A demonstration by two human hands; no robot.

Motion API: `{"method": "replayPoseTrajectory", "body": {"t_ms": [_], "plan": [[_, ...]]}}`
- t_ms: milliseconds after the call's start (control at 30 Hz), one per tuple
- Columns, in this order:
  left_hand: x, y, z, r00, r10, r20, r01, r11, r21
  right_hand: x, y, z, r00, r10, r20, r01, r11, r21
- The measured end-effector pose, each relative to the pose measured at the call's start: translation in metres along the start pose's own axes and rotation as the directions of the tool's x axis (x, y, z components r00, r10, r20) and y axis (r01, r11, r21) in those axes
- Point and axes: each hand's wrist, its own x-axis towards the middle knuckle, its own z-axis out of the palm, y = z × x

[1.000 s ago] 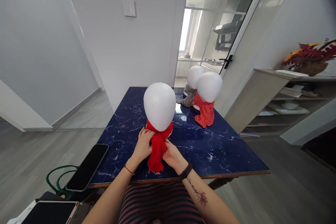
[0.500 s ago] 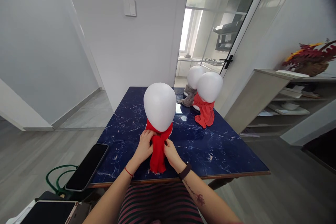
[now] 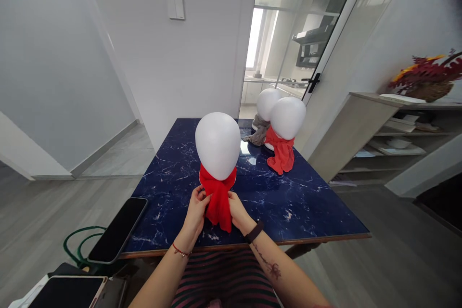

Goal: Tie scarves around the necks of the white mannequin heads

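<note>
A white mannequin head [image 3: 217, 144] stands upright near the front of the dark blue marbled table [image 3: 166, 163]. Round its neck goes a bright red scarf [image 3: 219, 204], its end hanging down the front onto the tabletop. My left hand [image 3: 195, 209] pinches the scarf's left edge between thumb and fingers. On the opposite edge, my right hand [image 3: 238, 209] grips the cloth, its fingertips partly hidden by the fabric.
At the back right stand a mannequin head [image 3: 288, 118] in a coral scarf [image 3: 281, 154] and another in a grey scarf [image 3: 259, 131]. A phone [image 3: 118, 228] overlaps the table's left front corner. A shelf unit [image 3: 361, 120] is at the right.
My left hand has moved down from the neck of the scarf to its left edge. The hanging part looks wider and its lower end has shifted right.
</note>
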Motion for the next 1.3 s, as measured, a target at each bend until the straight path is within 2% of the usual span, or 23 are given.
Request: {"method": "replayPoseTrajectory", "body": {"t_ms": [133,233,333,433,567,667,800,867,900,933,967,1033,1067,1100,1133,1200,1267,1300], "plan": [[-0.001,0.003,-0.003,0.999,-0.026,0.036,0.026,1.000,-0.002,0.003,-0.001,-0.001,0.997,0.041,-0.072,-0.032,0.992,0.121],[0.001,0.003,-0.008,1.000,-0.002,-0.002,0.002,0.997,0.075,0.003,-0.005,-0.001,0.992,0.023,-0.126,0.003,0.979,0.205],[0.004,0.002,-0.012,0.997,0.064,-0.044,-0.058,0.990,0.131,0.000,-0.010,-0.001,0.998,0.045,-0.037,-0.034,0.970,0.239],[0.008,0.003,-0.014,0.990,0.134,-0.034,-0.129,0.982,0.136,-0.003,-0.014,0.000,0.998,0.014,0.063,-0.024,0.988,0.151],[0.015,0.015,-0.022,0.970,0.241,0.026,-0.237,0.923,0.304,-0.003,-0.017,-0.002,0.996,-0.004,0.090,-0.001,0.999,0.049],[0.022,0.029,-0.035,0.945,0.279,0.168,-0.326,0.800,0.503,-0.001,-0.018,-0.006,0.996,0.000,0.085,-0.007,0.997,0.081],[0.029,0.044,-0.053,0.863,0.426,0.273,-0.455,0.420,0.785,-0.001,-0.020,-0.008,0.995,0.001,0.104,-0.012,0.993,0.113],[0.030,0.047,-0.057,0.814,0.516,0.267,-0.472,0.319,0.822,-0.001,-0.021,-0.008,0.995,-0.005,0.097,-0.006,0.993,0.116],[0.031,0.048,-0.058,0.799,0.549,0.244,-0.472,0.323,0.820,-0.001,-0.021,-0.009,0.996,-0.009,0.091,-0.002,0.993,0.120],[0.031,0.048,-0.058,0.801,0.563,0.204,-0.467,0.374,0.801,-0.001,-0.020,-0.009,0.996,-0.011,0.083,0.001,0.992,0.125],[0.031,0.047,-0.056,0.822,0.550,0.149,-0.453,0.472,0.757,-0.001,-0.019,-0.010,0.997,-0.009,0.071,0.000,0.992,0.128],[0.032,0.044,-0.052,0.909,0.413,0.054,-0.368,0.736,0.568,0.001,-0.016,-0.012,1.000,-0.002,0.019,0.000,0.993,0.119],[0.032,0.043,-0.049,0.950,0.309,0.041,-0.294,0.845,0.447,0.001,-0.014,-0.013,1.000,-0.004,-0.015,0.006,0.994,0.105],[0.032,0.041,-0.046,0.976,0.209,0.052,-0.214,0.914,0.344,0.002,-0.013,-0.015,0.999,-0.013,-0.048,0.017,0.996,0.086],[0.031,0.041,-0.044,0.988,0.134,0.075,-0.150,0.950,0.275,0.002,-0.011,-0.016,0.997,-0.029,-0.075,0.034,0.997,0.062],[0.031,0.040,-0.039,0.989,0.085,0.117,-0.115,0.956,0.269,0.002,-0.010,-0.017,0.992,-0.083,-0.099,0.083,0.997,0.005],[0.031,0.042,-0.036,0.978,0.149,0.144,-0.196,0.890,0.412,0.002,-0.010,-0.018,0.982,-0.152,-0.111,0.146,0.987,-0.066],[0.031,0.043,-0.036,0.965,0.211,0.157,-0.263,0.813,0.520,0.002,-0.011,-0.019,0.975,-0.187,-0.119,0.176,0.979,-0.101]]}}
